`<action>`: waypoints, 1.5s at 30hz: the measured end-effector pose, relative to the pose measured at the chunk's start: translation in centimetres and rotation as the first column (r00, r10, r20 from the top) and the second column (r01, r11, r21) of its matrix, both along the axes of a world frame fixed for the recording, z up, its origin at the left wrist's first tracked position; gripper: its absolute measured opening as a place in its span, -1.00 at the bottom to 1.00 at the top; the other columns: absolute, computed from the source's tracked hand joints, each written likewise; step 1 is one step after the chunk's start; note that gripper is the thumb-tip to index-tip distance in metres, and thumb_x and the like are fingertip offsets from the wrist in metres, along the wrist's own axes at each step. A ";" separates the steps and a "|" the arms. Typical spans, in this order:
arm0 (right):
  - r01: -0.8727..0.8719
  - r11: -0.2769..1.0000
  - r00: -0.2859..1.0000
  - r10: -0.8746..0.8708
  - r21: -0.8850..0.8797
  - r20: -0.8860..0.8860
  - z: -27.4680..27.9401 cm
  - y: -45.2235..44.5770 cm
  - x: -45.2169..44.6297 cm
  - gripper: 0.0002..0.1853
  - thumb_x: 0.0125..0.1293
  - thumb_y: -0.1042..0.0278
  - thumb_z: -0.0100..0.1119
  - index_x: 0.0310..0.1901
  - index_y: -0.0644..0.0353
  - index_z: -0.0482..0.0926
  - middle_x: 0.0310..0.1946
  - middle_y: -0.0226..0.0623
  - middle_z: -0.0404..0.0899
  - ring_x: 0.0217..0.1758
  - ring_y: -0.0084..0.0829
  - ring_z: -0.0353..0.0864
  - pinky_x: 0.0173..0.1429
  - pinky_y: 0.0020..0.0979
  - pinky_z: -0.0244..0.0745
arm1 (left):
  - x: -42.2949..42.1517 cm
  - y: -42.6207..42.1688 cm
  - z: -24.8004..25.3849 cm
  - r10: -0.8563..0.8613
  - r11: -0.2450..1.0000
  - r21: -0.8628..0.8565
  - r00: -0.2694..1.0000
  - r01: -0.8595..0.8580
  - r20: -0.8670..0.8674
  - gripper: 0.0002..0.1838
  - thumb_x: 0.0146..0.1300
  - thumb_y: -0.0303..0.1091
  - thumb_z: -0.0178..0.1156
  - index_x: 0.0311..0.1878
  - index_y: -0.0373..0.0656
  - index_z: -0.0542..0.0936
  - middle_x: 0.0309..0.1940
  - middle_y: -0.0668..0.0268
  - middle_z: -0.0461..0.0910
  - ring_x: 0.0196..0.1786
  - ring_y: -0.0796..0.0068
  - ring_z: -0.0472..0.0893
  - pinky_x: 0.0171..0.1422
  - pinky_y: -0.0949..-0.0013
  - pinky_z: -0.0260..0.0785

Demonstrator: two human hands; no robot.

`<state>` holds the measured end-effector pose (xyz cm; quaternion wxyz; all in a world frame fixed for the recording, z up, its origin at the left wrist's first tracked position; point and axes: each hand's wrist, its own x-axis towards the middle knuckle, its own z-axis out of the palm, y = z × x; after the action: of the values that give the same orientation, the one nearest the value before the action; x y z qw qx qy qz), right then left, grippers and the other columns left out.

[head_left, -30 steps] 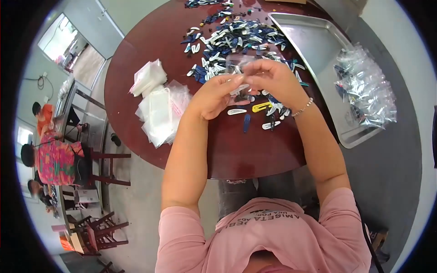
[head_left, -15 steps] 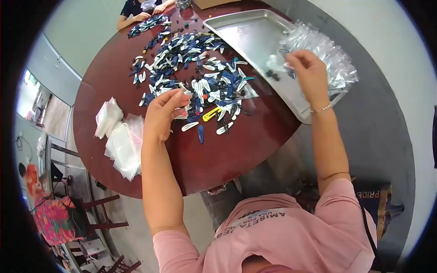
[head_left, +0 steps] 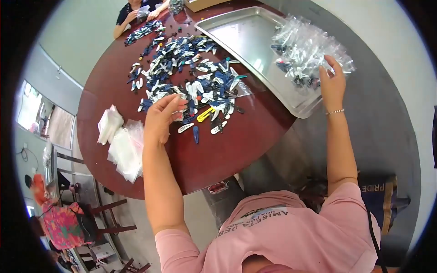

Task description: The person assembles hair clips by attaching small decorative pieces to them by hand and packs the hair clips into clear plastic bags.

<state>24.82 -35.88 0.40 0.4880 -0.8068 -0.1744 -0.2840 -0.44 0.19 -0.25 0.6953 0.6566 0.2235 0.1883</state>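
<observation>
My right hand (head_left: 333, 86) is open, thumb and index finger apart, over the right edge of a metal tray (head_left: 232, 43). Just beside it lie clear plastic packets (head_left: 309, 50); those nearest hold dark, white and red hair clips (head_left: 296, 75). My left hand (head_left: 160, 120) hovers at the near left edge of a big pile of snap hair clips (head_left: 200, 86), mostly white, navy and black. Its fingers are loosely bent and apart, with nothing visible in them. Close to it are a yellow hair clip (head_left: 205, 114) and a blue hair clip (head_left: 195, 134).
Stacks of flat clear bags (head_left: 126, 152) lie left of my left forearm on the round red-brown table (head_left: 227, 152). Across it, another person's hands (head_left: 152, 14) hold a plastic bag near a smaller clip pile (head_left: 145, 32). A cardboard box (head_left: 205, 3) stands at the far edge.
My right hand has moved right, from above the tray to its right edge; the packet of clips it carried now lies among the others. My left hand stays near the pile.
</observation>
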 end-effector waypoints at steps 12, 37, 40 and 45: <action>-0.698 0.229 0.403 0.909 -0.679 -0.107 0.6 16.7 -13.7 -0.21 0.04 0.07 0.43 0.31 0.08 0.33 0.38 -0.01 0.16 0.47 0.01 0.09 0.47 -0.04 0.03 | 0.4 0.5 -1.7 0.109 0.973 0.182 0.977 -0.143 0.185 -0.78 0.28 -0.33 0.25 -0.16 -0.32 0.65 -0.34 0.31 0.68 -0.27 0.61 0.61 -0.15 0.51 0.45; -0.730 0.436 0.451 0.886 -0.527 0.108 -4.8 27.1 -9.0 -0.85 0.22 0.42 0.23 -0.19 0.23 0.59 -0.29 -0.16 0.60 -0.19 -0.13 0.54 -0.07 -0.21 0.45 | 0.3 0.5 -1.7 0.331 0.624 0.661 0.907 -0.417 0.260 -0.82 0.11 -0.33 0.24 -0.28 -0.23 0.68 -0.40 0.12 0.68 -0.34 0.24 0.67 -0.19 0.28 0.50; -0.759 0.405 0.443 0.895 -0.511 0.051 -4.8 26.7 -8.8 -0.84 0.20 0.38 0.27 -0.20 0.22 0.60 -0.30 -0.16 0.60 -0.20 -0.13 0.54 -0.08 -0.22 0.45 | -0.7 0.0 -0.4 0.398 0.522 0.777 0.906 -0.351 0.142 -0.78 0.07 -0.28 0.25 -0.26 -0.17 0.69 -0.34 0.09 0.68 -0.23 0.05 0.64 -0.03 0.13 0.48; -0.812 0.312 0.365 0.931 -0.494 -0.011 -4.2 26.2 -9.1 -0.83 0.15 0.34 0.32 -0.28 0.24 0.63 -0.34 -0.17 0.60 -0.21 -0.11 0.56 -0.08 -0.21 0.45 | -7.3 0.8 0.8 0.568 0.195 0.971 0.823 -0.140 0.005 -0.73 0.05 -0.20 0.29 -0.22 -0.15 0.68 -0.08 0.12 0.62 0.04 0.08 0.52 0.17 0.13 0.36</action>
<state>15.74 -9.64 -3.80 0.3475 -0.6132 -0.7085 -0.0355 -7.69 0.97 0.54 0.0506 0.8846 0.3378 0.3176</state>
